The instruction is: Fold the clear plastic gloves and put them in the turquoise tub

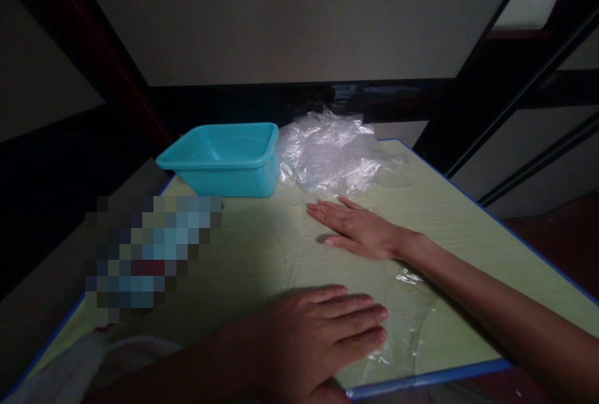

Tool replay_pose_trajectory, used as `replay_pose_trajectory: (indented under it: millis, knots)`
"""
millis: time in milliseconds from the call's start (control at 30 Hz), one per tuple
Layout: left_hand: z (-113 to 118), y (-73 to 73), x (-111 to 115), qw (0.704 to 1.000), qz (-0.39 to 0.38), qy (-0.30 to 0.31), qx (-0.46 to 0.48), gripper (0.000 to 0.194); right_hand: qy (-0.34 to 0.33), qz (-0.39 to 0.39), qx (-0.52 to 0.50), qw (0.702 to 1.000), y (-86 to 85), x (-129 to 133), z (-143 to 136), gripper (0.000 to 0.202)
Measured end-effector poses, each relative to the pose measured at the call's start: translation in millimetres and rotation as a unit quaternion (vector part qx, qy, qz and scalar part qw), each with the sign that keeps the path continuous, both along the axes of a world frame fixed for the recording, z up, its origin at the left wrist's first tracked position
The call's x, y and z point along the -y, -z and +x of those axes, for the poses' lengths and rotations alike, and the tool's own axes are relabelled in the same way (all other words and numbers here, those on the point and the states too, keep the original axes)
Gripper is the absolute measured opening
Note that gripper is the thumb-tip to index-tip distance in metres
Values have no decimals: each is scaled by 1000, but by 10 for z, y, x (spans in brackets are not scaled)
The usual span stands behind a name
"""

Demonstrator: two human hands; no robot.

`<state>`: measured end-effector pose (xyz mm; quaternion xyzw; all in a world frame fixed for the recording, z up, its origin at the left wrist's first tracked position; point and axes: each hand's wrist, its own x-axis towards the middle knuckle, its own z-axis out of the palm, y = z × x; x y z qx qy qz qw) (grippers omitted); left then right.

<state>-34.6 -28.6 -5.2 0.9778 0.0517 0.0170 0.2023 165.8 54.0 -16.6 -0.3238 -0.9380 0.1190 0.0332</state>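
A clear plastic bag [400,329] lies spread flat on the pale yellow-green table, its edges hard to make out. My left hand [322,332] rests palm down on its near part, fingers stretched out to the right. Farther back, my right hand [360,226] presses flat on the bag's far part with fingers extended to the left. Neither hand grips anything. Just beyond my right fingertips sits a crumpled heap of clear plastic bags [332,154].
An open turquoise plastic basin [229,179] stands at the back left, beside the heap. A blurred-out bluish item [159,248] lies at the left side of the table [468,254], which has a blue edge. A wall panel [299,23] rises behind.
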Motion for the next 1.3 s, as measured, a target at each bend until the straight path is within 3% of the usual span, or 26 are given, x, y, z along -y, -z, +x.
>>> replay_pose_trajectory:
  millis: [300,400,533,633,1000,1100,1133,1200,1300]
  knots:
    - [-13,-5,5,1000,-7,-2,6,53,74,35,-1,997,7,-49,53,63]
    - [3,-28,7,1000,-11,-1,-3,52,8,28,-27,999,-81,32,13,57]
    - [30,-67,0,1000,-11,-1,-22,52,-146,-64,-53,986,-213,224,-132,48]
    - [33,-70,-6,999,-15,-5,-30,51,-197,-95,-37,975,-234,328,-224,45]
    - [10,-37,-9,1000,-11,6,2,50,-83,2,1,997,-26,192,-183,58]
    - [-18,-26,-26,996,-1,6,84,43,-55,31,0,998,-55,177,-141,55]
    - [-32,-25,-46,991,-1,-18,136,39,-48,42,-2,998,-71,174,-123,53]
    - [-73,-30,-121,962,1,-122,242,28,-41,60,-7,997,-105,170,-85,51]
    - [-167,-27,-315,878,21,-342,335,16,-54,76,-10,996,-143,177,-44,50]
